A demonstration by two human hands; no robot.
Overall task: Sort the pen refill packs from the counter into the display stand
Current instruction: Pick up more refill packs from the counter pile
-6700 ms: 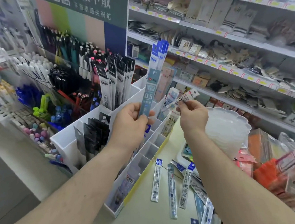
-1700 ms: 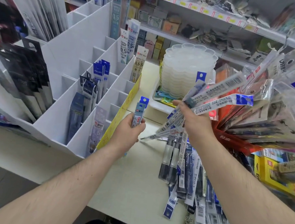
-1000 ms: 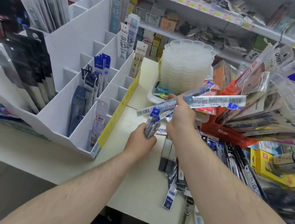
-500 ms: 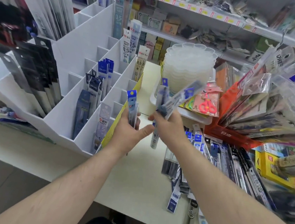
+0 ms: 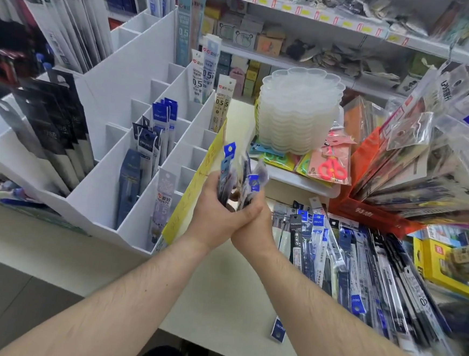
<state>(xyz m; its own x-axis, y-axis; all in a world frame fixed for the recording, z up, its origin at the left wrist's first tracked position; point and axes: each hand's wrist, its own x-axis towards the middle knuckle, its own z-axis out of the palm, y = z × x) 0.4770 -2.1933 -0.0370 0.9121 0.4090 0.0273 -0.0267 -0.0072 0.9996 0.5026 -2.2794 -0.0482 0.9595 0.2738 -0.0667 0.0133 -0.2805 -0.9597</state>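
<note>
Both hands meet over the pale counter (image 5: 218, 297), pressed together. My left hand (image 5: 213, 212) grips a bunch of blue-topped pen refill packs (image 5: 227, 166), held upright. My right hand (image 5: 252, 221) grips more blue-topped refill packs (image 5: 252, 183) right beside them; the two bunches touch and are blurred. A heap of loose refill packs (image 5: 334, 256) lies on the counter to the right. The white display stand (image 5: 108, 196) with many slots stands at the left; some slots hold blue packs (image 5: 162, 116) and white 0.5 packs (image 5: 197, 76).
A stack of clear scalloped trays (image 5: 300, 110) sits behind the hands, with scissors packs (image 5: 332, 168) under it. An orange bin of bagged goods (image 5: 391, 173) leans at the right, a yellow box (image 5: 445, 267) below it. Shelves run along the back.
My right hand has come left and down to meet my left hand, bringing its packs against the left hand's packs. The bundles now stand upright together.
</note>
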